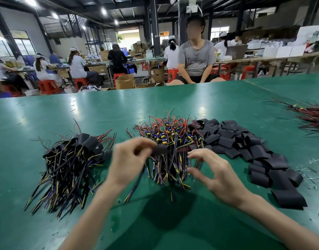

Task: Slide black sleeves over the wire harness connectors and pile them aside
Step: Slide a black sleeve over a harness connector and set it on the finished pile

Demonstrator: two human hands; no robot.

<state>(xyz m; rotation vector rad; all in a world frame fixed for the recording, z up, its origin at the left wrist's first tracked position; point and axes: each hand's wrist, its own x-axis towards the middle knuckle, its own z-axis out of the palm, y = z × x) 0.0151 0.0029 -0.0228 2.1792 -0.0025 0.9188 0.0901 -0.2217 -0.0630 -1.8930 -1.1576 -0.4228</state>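
My left hand point(128, 159) pinches a black sleeve point(159, 150), blurred by motion, with wires trailing down from it. My right hand point(214, 171) hovers just right of the sleeve with thumb and fingers spread, holding nothing that I can see. Behind both hands lies a heap of bare wire harnesses point(171, 138) with blue and yellow connectors and red wires. A spread of loose flat black sleeves point(245, 145) covers the table to the right. On the left sits a pile of sleeved harnesses point(72, 163).
The green table point(101, 109) stretches far ahead. Another bundle of red and black wires point(311, 116) lies at the far right edge. A person in a grey shirt point(196, 56) sits across the table. Clear plastic scraps point(315, 161) lie at the right.
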